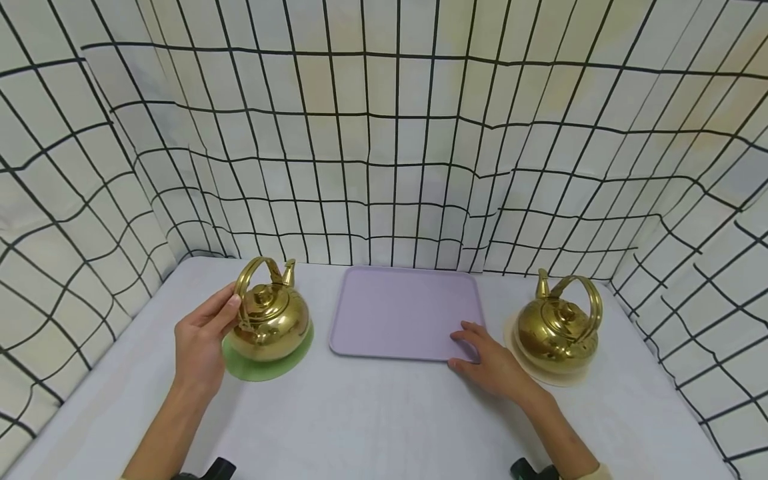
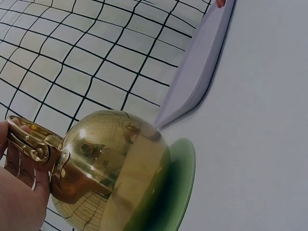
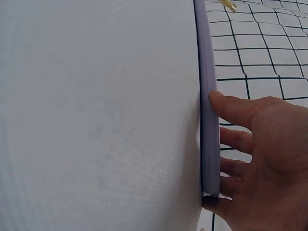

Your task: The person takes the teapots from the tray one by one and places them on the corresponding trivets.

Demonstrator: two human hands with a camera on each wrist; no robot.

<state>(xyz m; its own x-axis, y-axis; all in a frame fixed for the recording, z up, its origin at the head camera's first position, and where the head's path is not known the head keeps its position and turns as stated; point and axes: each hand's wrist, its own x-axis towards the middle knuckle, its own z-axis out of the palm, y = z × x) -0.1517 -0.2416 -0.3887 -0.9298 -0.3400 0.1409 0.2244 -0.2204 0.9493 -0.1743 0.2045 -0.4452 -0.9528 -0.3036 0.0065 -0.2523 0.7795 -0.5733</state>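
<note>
My left hand grips the arched handle of a brass kettle at the left, fingers behind the handle and thumb on the near side. The kettle stands upright over a round green plate, its spout pointing to the back right. In the left wrist view the kettle's base sits right at the plate. Over the front right corner of a lilac tray rests my right hand, fingers spread and relaxed. Its thumb touches the tray's rim in the right wrist view.
A second brass kettle stands on a round cream plate just right of the tray, close to my right hand. White cloth covers the table. White walls with a black grid enclose the back and sides.
</note>
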